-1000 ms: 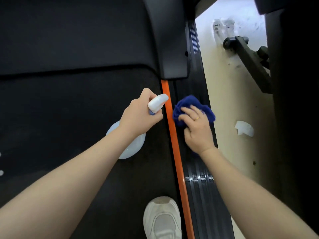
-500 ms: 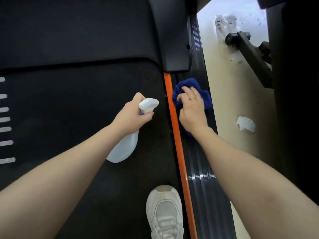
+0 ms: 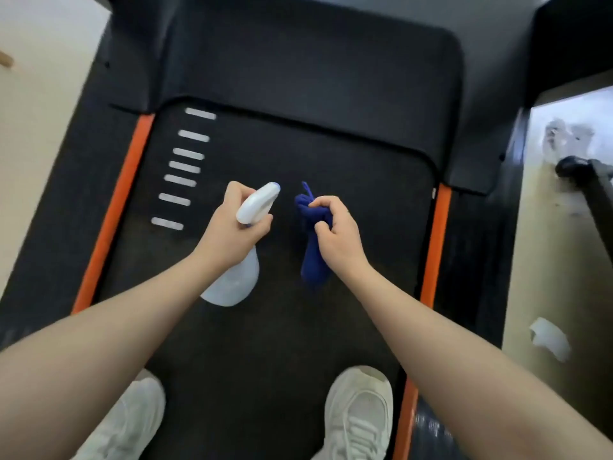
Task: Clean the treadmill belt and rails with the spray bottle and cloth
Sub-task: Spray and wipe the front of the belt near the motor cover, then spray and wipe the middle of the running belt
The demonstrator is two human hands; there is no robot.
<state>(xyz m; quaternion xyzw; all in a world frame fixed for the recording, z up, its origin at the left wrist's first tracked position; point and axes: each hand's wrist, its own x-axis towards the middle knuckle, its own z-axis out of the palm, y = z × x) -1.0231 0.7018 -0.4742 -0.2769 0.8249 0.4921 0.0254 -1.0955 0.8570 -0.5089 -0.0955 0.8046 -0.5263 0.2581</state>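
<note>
The black textured treadmill belt runs lengthwise away from the viewer, flanked by 2 orange rail strips. 2 white mesh sneakers stand on it. Above the belt, the left hand grips a translucent plastic spray bottle, nozzle pointing forward. The right hand clenches a bunched blue cloth, hanging downward.

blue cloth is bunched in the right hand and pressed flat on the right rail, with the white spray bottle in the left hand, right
Not quite. The head view shows the blue cloth bunched in the right hand but hanging above the black treadmill belt, not pressed on the ribbed black right rail. The left hand does hold the white plastic spray bottle.
</note>
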